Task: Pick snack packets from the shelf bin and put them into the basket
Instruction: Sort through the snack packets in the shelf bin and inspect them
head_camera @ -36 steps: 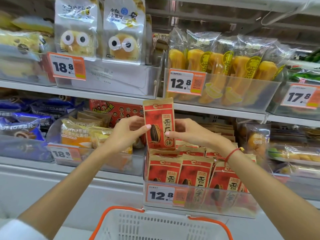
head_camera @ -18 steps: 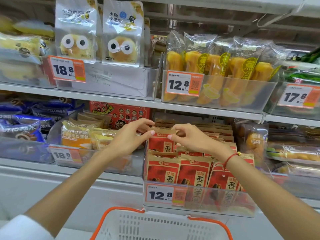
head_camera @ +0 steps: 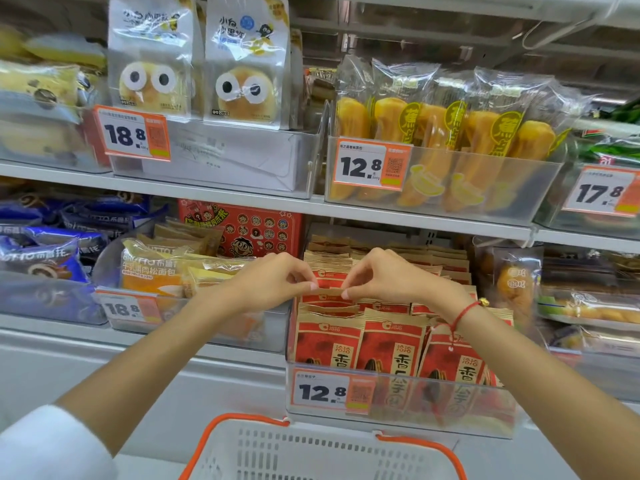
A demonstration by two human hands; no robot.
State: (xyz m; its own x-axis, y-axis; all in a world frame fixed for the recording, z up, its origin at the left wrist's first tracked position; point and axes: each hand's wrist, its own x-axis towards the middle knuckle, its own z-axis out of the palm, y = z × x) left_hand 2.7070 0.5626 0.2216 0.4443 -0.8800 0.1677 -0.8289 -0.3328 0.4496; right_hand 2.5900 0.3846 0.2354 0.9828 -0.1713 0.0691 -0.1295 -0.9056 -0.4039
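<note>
Both the left hand and right hand pinch one red sunflower-seed packet by its top edge, upright in the shelf bin above the basket, seemingly to lift it free.

A white metal shelf unit is seen across the whole frame, with two levels. On the upper level, clear plastic bins are placed side by side, each with an orange price tag. At the top right, a grey back panel is perhaps visible, in shadow.
</note>
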